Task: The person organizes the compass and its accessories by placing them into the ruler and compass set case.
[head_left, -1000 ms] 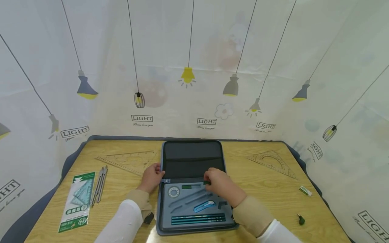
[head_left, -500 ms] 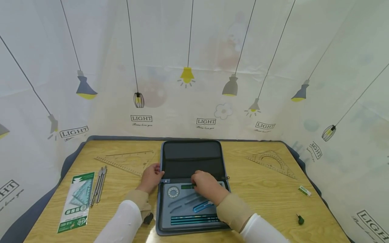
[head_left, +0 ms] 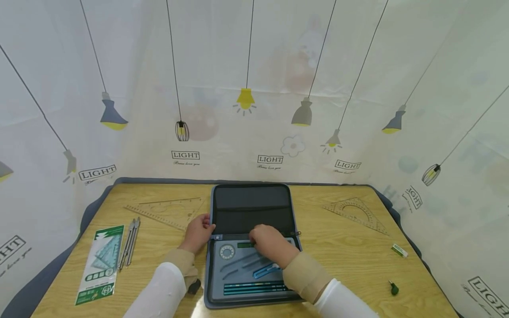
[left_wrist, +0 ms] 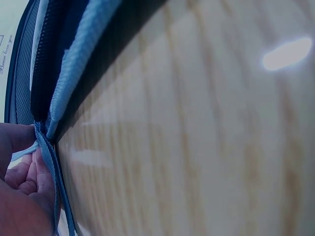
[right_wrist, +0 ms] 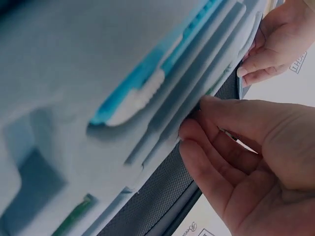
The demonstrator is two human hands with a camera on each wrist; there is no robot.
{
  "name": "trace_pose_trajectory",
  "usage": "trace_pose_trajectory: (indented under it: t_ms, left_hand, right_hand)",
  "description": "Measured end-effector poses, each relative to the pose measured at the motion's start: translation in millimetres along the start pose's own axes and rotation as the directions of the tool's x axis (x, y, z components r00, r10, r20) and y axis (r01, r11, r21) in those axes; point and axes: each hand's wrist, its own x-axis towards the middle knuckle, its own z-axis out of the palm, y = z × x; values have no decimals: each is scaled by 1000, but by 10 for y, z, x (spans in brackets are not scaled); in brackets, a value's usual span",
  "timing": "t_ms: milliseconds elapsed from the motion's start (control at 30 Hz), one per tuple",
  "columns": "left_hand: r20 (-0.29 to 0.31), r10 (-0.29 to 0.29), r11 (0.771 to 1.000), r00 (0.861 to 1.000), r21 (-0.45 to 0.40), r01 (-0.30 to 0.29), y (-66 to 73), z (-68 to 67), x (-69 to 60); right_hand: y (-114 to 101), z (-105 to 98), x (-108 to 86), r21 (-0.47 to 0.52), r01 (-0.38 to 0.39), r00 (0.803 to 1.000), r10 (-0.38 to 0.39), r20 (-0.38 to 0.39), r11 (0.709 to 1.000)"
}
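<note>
A zip case (head_left: 208,269) lies unfolded, its grey tray (head_left: 218,276) towards the person. My left hand (head_left: 197,233) grips the case's left edge near the hinge; in the left wrist view the fingers (left_wrist: 29,177) are beside its blue fabric edge. At the tray's upper edge, my right hand (head_left: 274,245) has thumb and fingers at the end of a narrow green piece (head_left: 243,245), their tips partly hidden. Another green piece (right_wrist: 74,216) is in a slot in the right wrist view. The tray also holds a blue cutter (head_left: 264,270), pencils (head_left: 250,289) and a round white disc (head_left: 227,251).
Left of the case lie a clear set square (head_left: 171,210), metal compasses (head_left: 130,243) and a green-white packet (head_left: 101,265). To the right are another set square (head_left: 355,214), a small green-white eraser (head_left: 399,250) and a small green object with a metal tip (head_left: 394,289).
My right hand has moved left along the tray's upper edge over the last second, then stayed there. The visible green strip there looks longer. My left hand has kept its grip.
</note>
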Motion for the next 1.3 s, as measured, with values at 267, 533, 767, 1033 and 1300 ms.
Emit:
trace_pose_trajectory:
  t_ms: [267,533,767,1033,1300]
  left_hand:
    - [-7,31,999,999,-44,-32,-39,-17,10]
    - [-11,31,998,999,-47,-31,-44,-19,14]
    - [9,1,1000,1000,1,-1,-2,-18,2]
    - [0,4,1000,1000,5,-4,-25,-19,19]
    - [1,-5,1000,1000,15,5,-22,-19,17]
  right_hand:
    - [-53,21,-44,-19,9,1000,-9,-11,1000]
    - [-25,37,-78,-9,22,1000,-22,-1,1000]
    - [0,29,-101,39,19,1000,-19,17,999]
    - [134,-57,-275,86,21,993,-11,-119,996]
    - [514,-224,-644,97,-178,969,192,-155,979]
